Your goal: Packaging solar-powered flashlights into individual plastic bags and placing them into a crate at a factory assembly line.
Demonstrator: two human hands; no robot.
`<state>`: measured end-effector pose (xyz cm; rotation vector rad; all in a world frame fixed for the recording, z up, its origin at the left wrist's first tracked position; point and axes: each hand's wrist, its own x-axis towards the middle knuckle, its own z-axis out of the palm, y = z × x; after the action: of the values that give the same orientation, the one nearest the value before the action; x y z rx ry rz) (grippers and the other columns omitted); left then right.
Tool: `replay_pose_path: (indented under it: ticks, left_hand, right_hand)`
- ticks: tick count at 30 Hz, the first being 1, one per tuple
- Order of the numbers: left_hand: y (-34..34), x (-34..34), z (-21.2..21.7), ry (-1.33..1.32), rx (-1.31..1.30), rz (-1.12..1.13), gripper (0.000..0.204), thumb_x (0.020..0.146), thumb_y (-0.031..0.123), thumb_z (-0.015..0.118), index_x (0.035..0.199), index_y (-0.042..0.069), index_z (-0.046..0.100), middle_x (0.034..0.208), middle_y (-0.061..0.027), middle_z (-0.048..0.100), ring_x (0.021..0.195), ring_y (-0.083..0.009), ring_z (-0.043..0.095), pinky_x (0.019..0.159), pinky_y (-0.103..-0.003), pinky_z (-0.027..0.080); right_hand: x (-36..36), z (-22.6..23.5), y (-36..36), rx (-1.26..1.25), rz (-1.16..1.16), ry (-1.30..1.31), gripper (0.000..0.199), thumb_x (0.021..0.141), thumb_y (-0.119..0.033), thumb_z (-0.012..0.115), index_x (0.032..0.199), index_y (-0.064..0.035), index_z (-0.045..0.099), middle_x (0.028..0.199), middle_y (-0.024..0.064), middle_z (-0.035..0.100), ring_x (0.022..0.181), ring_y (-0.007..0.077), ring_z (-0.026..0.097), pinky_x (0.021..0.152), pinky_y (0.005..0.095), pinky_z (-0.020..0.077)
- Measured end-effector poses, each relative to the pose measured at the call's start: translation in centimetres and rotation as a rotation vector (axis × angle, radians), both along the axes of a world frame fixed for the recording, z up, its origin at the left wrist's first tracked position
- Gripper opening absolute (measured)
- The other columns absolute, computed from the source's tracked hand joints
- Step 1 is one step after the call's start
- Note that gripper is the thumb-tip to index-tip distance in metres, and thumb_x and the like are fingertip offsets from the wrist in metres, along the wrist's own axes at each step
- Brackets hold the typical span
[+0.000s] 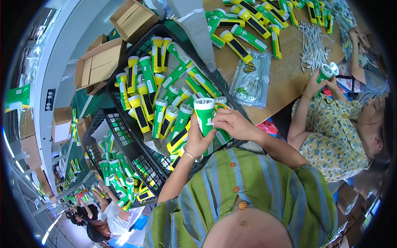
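In front of my chest, my left hand (197, 139) is wrapped round a green flashlight (204, 108) with a white rim. It stands nearly upright, its lens end up. The fingers of my right hand (235, 124) are pinched together at the flashlight's side, on a small white piece (210, 123) beside its front. Whether that piece is fixed to the flashlight I cannot tell. Just beyond and below my hands, a large black crate (226, 87) holds many green and yellow flashlights (147, 101), lying loosely in a heap.
A second black crate (96, 120) with more flashlights adjoins on the left. Open cardboard boxes (99, 68) stand beyond. On the brown table (285, 84) lie flashlights, clear plastic bags (250, 78) and white cables (314, 45). At right, a co-worker (331, 136) holds flashlights.
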<state>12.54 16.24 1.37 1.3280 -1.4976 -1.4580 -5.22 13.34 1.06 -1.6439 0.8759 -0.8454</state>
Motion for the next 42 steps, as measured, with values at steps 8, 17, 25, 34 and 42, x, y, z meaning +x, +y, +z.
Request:
replay_pose_path:
  ticks: [8, 17, 25, 34, 42]
  left_hand:
    - [0.2, -0.8, 1.0, 0.009, 0.029, 0.095, 0.051, 0.08, 0.007, 0.058, 0.124, 0.0, 0.034, 0.109, -0.0126, 0.048, 0.098, -0.0206, 0.05, 0.083, -0.031, 0.041]
    - [0.3, -0.3, 0.8, -0.162, -0.293, 0.118, 0.038, 0.08, 0.009, 0.059, 0.114, -0.003, 0.046, 0.098, -0.0115, 0.049, 0.083, -0.02, 0.049, 0.07, -0.027, 0.04]
    - [0.2, -0.6, 0.8, 0.237, -0.104, 0.091, 0.045, 0.079, 0.006, 0.064, 0.119, -0.005, 0.045, 0.104, -0.0075, 0.051, 0.097, -0.0138, 0.05, 0.082, -0.027, 0.042]
    - [-3.6, -2.1, 2.5, 0.338, 0.227, -0.047, 0.045, 0.073, -0.003, 0.067, 0.112, -0.001, 0.043, 0.101, -0.0073, 0.058, 0.096, -0.0141, 0.056, 0.082, -0.027, 0.044]
    - [-8.6, -8.8, 1.3, 0.155, 0.056, -0.078, 0.038, 0.067, -0.002, 0.062, 0.1, 0.001, 0.043, 0.089, -0.0054, 0.058, 0.082, -0.011, 0.056, 0.074, -0.025, 0.044]
  right_hand:
    - [-0.2, 0.4, 0.0, -0.012, -0.023, 0.067, 0.015, 0.082, -0.019, 0.058, 0.085, -0.0048, 0.061, 0.074, 0.0117, 0.054, 0.071, 0.0286, 0.054, 0.063, 0.0373, 0.0433]
    - [0.1, 1.8, 0.2, -0.057, -0.125, 0.276, 0.016, 0.077, -0.019, 0.064, 0.081, -0.0037, 0.064, 0.077, 0.0142, 0.059, 0.071, 0.0318, 0.057, 0.061, 0.0397, 0.0457]
    - [-0.3, 2.0, 0.2, 0.013, -0.122, 0.364, 0.019, 0.075, -0.019, 0.066, 0.082, -0.0022, 0.064, 0.076, 0.0172, 0.059, 0.072, 0.0347, 0.058, 0.062, 0.0416, 0.0451]
    - [-5.4, 3.2, -1.4, 0.174, 0.225, 0.3, 0.025, 0.081, -0.025, 0.058, 0.096, -0.0043, 0.06, 0.083, 0.0174, 0.062, 0.079, 0.0333, 0.06, 0.069, 0.0398, 0.0454]
    - [-11.3, 1.9, -2.6, 0.612, 0.043, -0.012, 0.02, 0.085, -0.017, 0.056, 0.103, -0.0072, 0.055, 0.069, 0.0049, 0.06, 0.055, 0.0092, 0.056, 0.049, 0.0238, 0.041]
